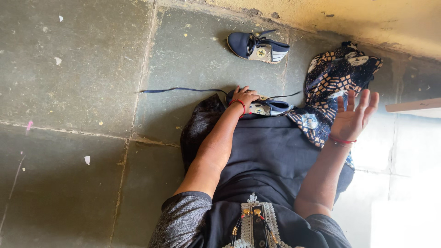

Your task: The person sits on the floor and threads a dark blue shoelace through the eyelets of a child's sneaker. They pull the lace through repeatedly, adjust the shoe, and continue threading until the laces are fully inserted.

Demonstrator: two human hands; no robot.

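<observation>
While the left hand point(245, 96) clamps the near shoe point(268, 107) on the floor point(78, 69), the right hand point(353, 117) hovers empty, fingers spread; another shoe point(258, 46) lies by the wall.

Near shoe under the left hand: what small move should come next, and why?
Probably bring the open right hand over to the near shoe. The left hand rests on it alone, and its blue lace trails loose across the floor.

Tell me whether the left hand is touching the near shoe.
Touching. The head view shows the left hand resting on top of the near shoe, with no gap.
</observation>
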